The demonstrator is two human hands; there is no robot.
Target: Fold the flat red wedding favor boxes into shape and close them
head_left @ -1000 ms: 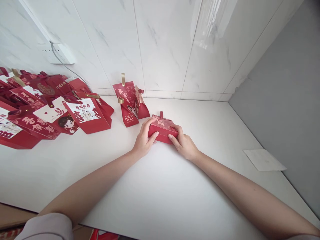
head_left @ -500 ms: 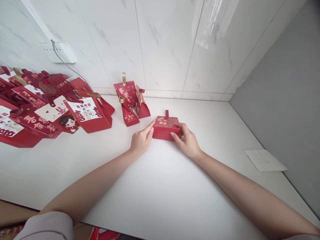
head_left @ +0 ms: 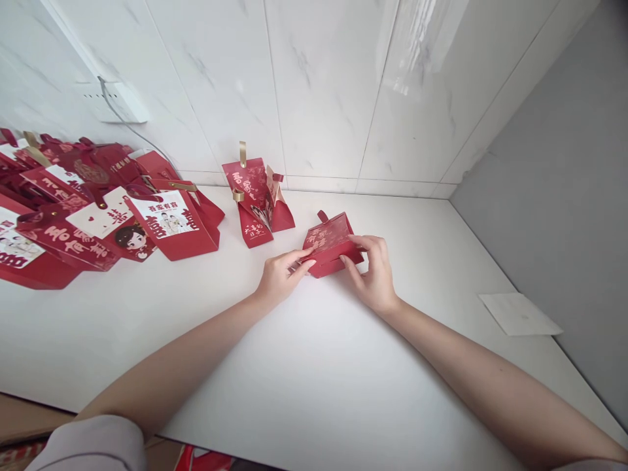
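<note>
The left hand (head_left: 282, 278) grips the near-left corner of the red box (head_left: 333, 237) between thumb and fingers; the right hand (head_left: 373, 271) holds the near-right corner likewise. The box lies on its side, set at an angle on the counter (head_left: 314, 373). Upper panel: patterned red, pale lettering. Near end: plain red. A dark red strap (head_left: 322, 216) projects from the far edge.
</note>
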